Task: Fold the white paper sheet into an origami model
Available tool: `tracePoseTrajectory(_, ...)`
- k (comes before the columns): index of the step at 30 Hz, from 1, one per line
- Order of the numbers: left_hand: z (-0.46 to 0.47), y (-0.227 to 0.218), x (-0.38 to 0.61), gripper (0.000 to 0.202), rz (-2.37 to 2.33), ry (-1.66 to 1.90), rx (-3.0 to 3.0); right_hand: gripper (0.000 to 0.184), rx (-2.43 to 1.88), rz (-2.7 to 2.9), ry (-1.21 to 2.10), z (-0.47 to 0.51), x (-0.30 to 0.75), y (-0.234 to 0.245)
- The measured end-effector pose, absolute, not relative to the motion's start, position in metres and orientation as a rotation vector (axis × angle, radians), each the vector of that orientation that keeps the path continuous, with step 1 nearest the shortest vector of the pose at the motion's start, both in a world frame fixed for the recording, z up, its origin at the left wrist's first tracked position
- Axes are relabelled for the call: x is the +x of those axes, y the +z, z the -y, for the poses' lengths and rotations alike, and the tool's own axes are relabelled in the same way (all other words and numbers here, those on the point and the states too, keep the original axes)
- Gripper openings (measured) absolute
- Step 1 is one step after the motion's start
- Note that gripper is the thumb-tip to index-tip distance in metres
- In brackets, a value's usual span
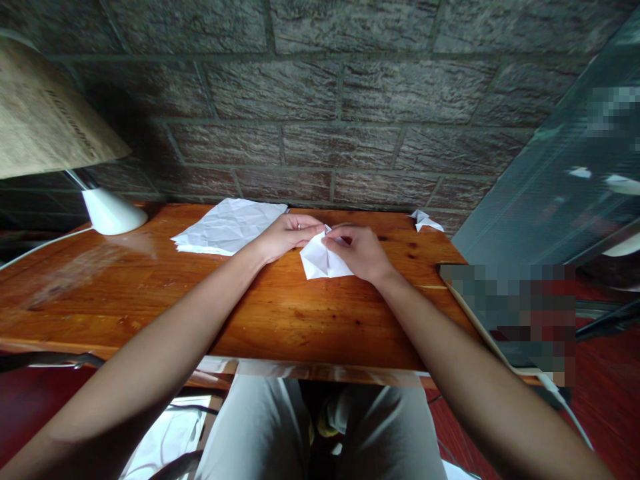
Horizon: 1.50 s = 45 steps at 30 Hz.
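Note:
A small folded sheet of white paper (320, 259) stands a little raised at the middle of the wooden desk, its creased flaps facing me. My left hand (291, 236) pinches its upper left edge between thumb and fingers. From the other side, my right hand (361, 251) grips the paper near its top, thumb and forefinger pressed together at the fold. The fingertips of both hands almost meet there. Just left of my left hand lies a stack of creased white sheets (230, 223).
On the wooden desk (310, 320), a lamp (113, 212) stands at the left with its cord trailing off. A folded paper piece (425, 221) sits at the back right corner. A brick wall (310, 100) rises behind; a glassy panel (545, 167) is on the right.

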<state>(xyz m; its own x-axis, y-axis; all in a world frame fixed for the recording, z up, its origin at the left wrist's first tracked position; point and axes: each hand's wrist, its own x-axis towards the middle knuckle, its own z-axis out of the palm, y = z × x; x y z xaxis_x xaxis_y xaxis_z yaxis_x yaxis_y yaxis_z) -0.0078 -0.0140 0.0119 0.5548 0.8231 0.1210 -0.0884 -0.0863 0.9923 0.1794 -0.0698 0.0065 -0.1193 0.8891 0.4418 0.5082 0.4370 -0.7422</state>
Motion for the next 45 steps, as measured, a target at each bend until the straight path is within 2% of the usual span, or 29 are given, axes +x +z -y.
tracePoseTrajectory(7,0.018,0.011,0.001,0.034,-0.707,1.003,1.589,0.007,-1.206,1.733,0.521,0.069,0.179,0.006)
tracePoseTrajectory(14,0.021,0.009,0.006,0.032,-0.767,1.108,1.709,0.013,-1.266,1.654,0.572,0.066,0.179,0.001)
tracePoseTrajectory(21,0.021,0.009,0.005,0.03,-0.755,1.14,1.742,0.011,-1.208,1.588,0.602,0.065,0.179,-0.001)
tracePoseTrajectory(26,0.021,0.009,0.005,0.037,-0.737,1.15,1.741,0.018,-1.199,1.585,0.585,0.067,0.179,0.002)
tracePoseTrajectory(31,0.021,0.009,0.003,0.046,-0.712,1.109,1.702,0.034,-1.2,1.564,0.597,0.066,0.181,0.002)
tracePoseTrajectory(38,0.017,0.01,-0.002,0.05,-0.682,1.053,1.676,0.019,-1.103,1.547,0.699,0.064,0.18,-0.001)
tracePoseTrajectory(45,0.017,0.01,-0.001,0.045,-0.683,1.069,1.62,0.02,-1.047,1.514,0.747,0.063,0.18,-0.003)
